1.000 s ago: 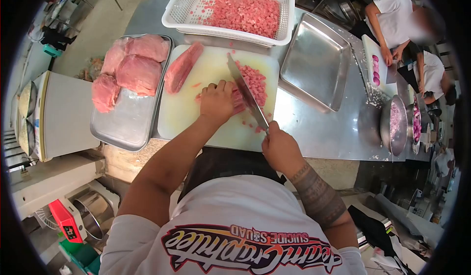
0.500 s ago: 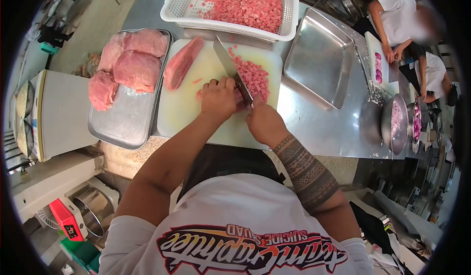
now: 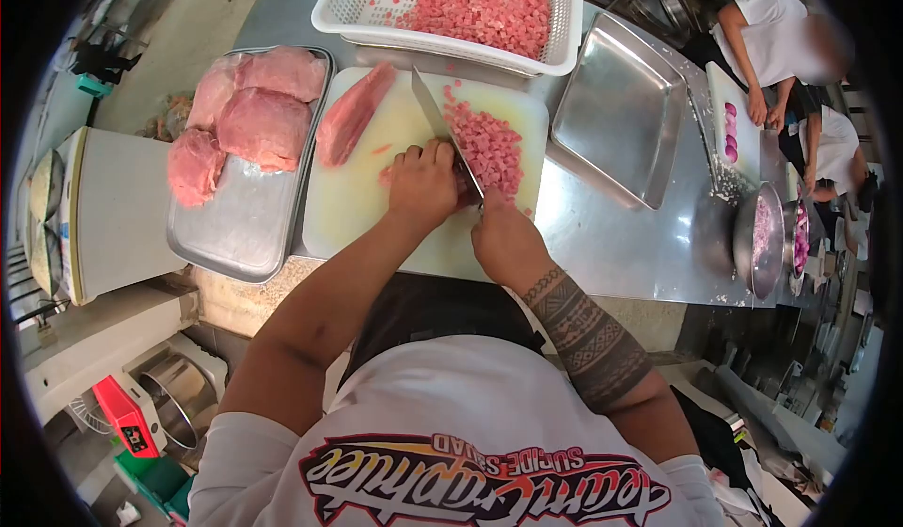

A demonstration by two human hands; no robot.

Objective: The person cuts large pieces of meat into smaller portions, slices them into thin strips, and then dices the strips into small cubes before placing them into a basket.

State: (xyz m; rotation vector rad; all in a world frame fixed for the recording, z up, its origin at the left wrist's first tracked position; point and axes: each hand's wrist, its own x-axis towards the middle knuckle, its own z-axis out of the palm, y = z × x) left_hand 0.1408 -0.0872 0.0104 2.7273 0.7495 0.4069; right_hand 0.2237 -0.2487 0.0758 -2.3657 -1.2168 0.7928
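Note:
My right hand (image 3: 509,237) is closed round the handle of a large knife (image 3: 434,111), whose blade points away from me across the white cutting board (image 3: 343,209). Close against the blade's left side, my left hand (image 3: 423,181) has its fingers curled down on a piece of raw meat, mostly hidden beneath them. Diced meat (image 3: 489,151) lies heaped on the board to the right of the blade. A long strip of raw meat (image 3: 354,116) rests at the board's upper left, with small scraps near my left fingers.
Left of the board, a metal tray (image 3: 226,242) carries several large meat pieces (image 3: 263,132). A white perforated basket (image 3: 451,50) of diced meat stands beyond the board. To the right are a metal pan (image 3: 616,113), a bowl (image 3: 758,240) of chopped onion and two people cutting at boards.
The view has shifted slightly, so the table's things sit a little differently in frame. Both hands stay at the knife and meat, with only a slight movement of the blade.

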